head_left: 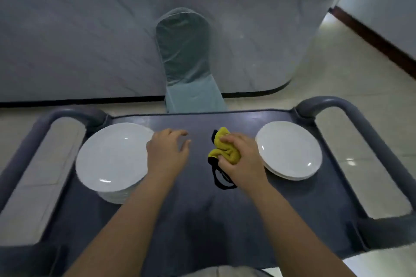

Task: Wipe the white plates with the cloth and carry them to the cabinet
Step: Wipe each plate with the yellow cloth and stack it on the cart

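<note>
A tall stack of white plates [112, 157] stands on the left of a dark blue cart top [198, 220]. A shorter stack of white plates [290, 148] stands on the right. Between them my right hand [243, 157] grips a bunched yellow cloth [225, 148] with black trim, its black loop trailing on the cart. My left hand [167, 153] hovers over the cart next to the left stack's right rim, fingers loosely spread and holding nothing.
The cart has grey tubular handles on the left [33, 137] and right [364, 123]. Beyond it stands a covered chair [184, 58] against a long grey counter front [78, 47]. Pale tiled floor [351, 69] lies to the right.
</note>
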`<move>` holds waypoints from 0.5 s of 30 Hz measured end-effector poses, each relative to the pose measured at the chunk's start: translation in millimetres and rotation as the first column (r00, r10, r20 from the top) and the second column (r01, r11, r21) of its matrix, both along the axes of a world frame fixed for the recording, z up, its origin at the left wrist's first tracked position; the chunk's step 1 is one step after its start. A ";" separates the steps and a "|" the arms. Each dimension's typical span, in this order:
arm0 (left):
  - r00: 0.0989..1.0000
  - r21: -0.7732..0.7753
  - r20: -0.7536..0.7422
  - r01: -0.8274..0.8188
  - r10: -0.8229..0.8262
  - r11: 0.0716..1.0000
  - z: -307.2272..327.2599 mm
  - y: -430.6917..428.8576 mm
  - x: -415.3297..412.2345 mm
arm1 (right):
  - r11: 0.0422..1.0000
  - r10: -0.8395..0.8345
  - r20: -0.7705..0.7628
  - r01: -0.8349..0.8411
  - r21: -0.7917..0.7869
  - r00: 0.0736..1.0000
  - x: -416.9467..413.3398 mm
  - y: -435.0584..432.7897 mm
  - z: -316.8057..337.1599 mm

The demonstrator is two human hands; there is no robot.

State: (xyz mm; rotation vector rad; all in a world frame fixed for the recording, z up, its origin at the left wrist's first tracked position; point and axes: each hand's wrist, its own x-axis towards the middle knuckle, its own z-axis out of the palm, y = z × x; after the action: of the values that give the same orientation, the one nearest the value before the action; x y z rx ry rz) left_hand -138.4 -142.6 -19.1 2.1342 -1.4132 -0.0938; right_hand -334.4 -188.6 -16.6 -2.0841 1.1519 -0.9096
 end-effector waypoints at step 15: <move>0.622 0.301 -0.431 -0.584 0.653 0.754 -38.3 168.4 114.0 | 0.914 0.403 0.032 -0.404 0.037 0.915 151.2 49.6 -35.6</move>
State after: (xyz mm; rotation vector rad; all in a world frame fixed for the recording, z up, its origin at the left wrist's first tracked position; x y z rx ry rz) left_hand -24.4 25.8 -57.4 2.3461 -0.3145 -0.4633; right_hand -183.2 -139.0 -52.2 -2.1573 0.6786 -0.6994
